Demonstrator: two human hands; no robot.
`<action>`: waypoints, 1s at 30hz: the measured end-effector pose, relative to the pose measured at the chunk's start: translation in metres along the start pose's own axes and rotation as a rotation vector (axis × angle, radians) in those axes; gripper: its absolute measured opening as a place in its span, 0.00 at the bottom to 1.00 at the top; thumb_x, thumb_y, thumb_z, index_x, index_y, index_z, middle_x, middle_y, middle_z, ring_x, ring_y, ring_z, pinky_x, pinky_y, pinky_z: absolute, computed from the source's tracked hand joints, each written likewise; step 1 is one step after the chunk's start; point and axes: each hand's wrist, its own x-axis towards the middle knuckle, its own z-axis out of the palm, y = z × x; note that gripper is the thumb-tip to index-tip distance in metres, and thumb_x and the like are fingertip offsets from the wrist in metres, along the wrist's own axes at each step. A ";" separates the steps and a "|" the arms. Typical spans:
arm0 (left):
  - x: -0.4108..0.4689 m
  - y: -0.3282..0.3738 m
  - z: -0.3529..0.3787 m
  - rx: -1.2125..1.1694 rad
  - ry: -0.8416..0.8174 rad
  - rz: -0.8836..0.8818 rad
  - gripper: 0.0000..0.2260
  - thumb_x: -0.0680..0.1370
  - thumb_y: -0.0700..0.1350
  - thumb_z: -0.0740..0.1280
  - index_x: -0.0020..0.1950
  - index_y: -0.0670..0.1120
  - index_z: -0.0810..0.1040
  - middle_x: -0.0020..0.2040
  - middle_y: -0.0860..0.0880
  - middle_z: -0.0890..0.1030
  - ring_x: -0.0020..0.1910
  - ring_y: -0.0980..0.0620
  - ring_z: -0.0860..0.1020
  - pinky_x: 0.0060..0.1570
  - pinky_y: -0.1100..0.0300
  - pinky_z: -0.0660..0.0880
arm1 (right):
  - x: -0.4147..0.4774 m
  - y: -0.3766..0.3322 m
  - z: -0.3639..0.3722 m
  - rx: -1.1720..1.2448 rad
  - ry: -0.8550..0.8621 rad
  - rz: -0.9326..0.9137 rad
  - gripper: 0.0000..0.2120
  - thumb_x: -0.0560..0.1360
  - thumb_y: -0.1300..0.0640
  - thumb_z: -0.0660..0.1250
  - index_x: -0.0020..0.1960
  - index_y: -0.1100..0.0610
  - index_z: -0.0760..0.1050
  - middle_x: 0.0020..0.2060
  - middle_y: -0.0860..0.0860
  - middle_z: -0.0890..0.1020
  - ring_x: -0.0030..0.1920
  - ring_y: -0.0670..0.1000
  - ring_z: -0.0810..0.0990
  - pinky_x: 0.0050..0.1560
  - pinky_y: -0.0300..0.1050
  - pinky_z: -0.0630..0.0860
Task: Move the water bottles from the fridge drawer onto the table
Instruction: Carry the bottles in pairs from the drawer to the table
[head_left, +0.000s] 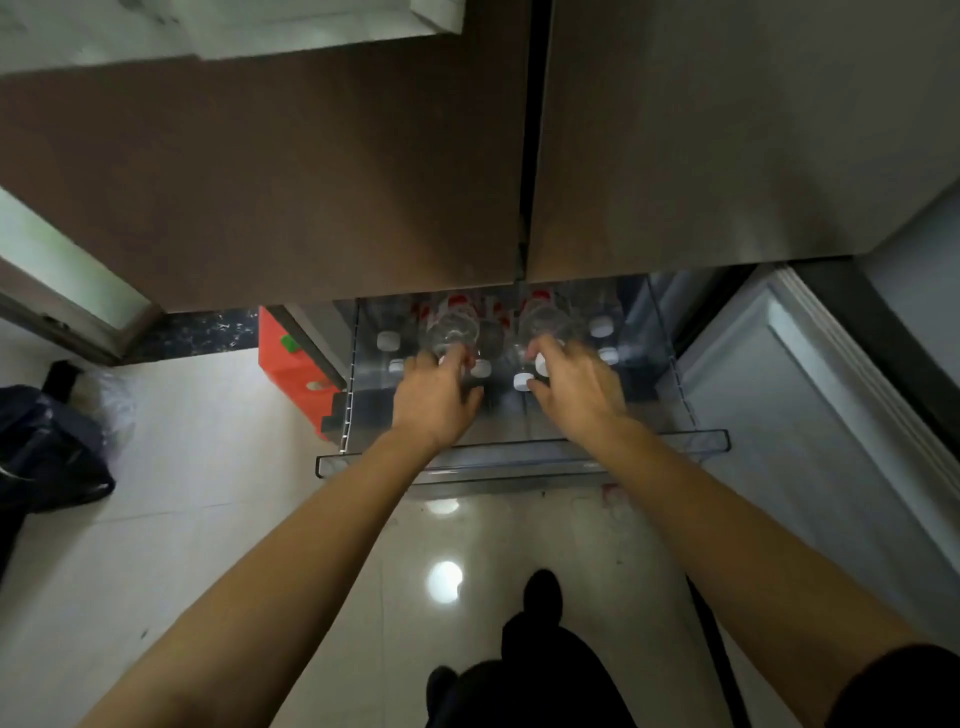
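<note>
At the bottom edge, dark-clothed legs (519, 675) are cut off by the frame over a glossy pale tile floor (208, 519). Past them, the rounded front rim of the clear plastic fridge drawer (519, 460) is crossed by two bare forearms.

Inside the drawer, the left hand (436, 395) is curled around the neck of the left-held bottle (449, 327), with the fingertips and cap largely hidden by the hand's back. The right hand (576, 387) is wrapped likewise around the right-held bottle (545, 318), its white cap showing between thumb and fingers.

Both bottles are blurred, transparent and red-labelled. Their long axes are tilted, with the caps toward the hands and the bodies toward the drawer's rear.

The standing bottles (601, 326) are seen upright, white caps up. Beyond, the drawer's back is hidden under smooth brown-grey fridge doors (311, 182).
</note>
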 end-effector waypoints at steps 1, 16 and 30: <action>-0.009 0.002 -0.006 -0.029 0.099 0.009 0.18 0.77 0.52 0.70 0.62 0.48 0.70 0.57 0.38 0.75 0.58 0.37 0.73 0.49 0.48 0.75 | -0.009 -0.004 -0.004 0.015 0.066 -0.003 0.15 0.77 0.52 0.70 0.60 0.51 0.70 0.50 0.56 0.80 0.50 0.59 0.80 0.39 0.45 0.67; -0.042 -0.021 -0.043 -0.039 0.163 0.199 0.12 0.72 0.45 0.73 0.52 0.46 0.75 0.49 0.42 0.78 0.53 0.37 0.73 0.50 0.51 0.69 | -0.049 -0.033 -0.037 0.445 0.072 0.352 0.18 0.77 0.49 0.68 0.64 0.54 0.73 0.56 0.58 0.81 0.56 0.60 0.79 0.47 0.44 0.70; -0.038 -0.019 -0.006 -0.496 0.085 -0.061 0.33 0.70 0.48 0.78 0.69 0.53 0.63 0.64 0.46 0.77 0.61 0.44 0.77 0.59 0.48 0.77 | -0.048 -0.022 -0.002 0.338 -0.070 0.386 0.43 0.67 0.45 0.79 0.72 0.50 0.57 0.69 0.57 0.69 0.66 0.62 0.74 0.60 0.56 0.74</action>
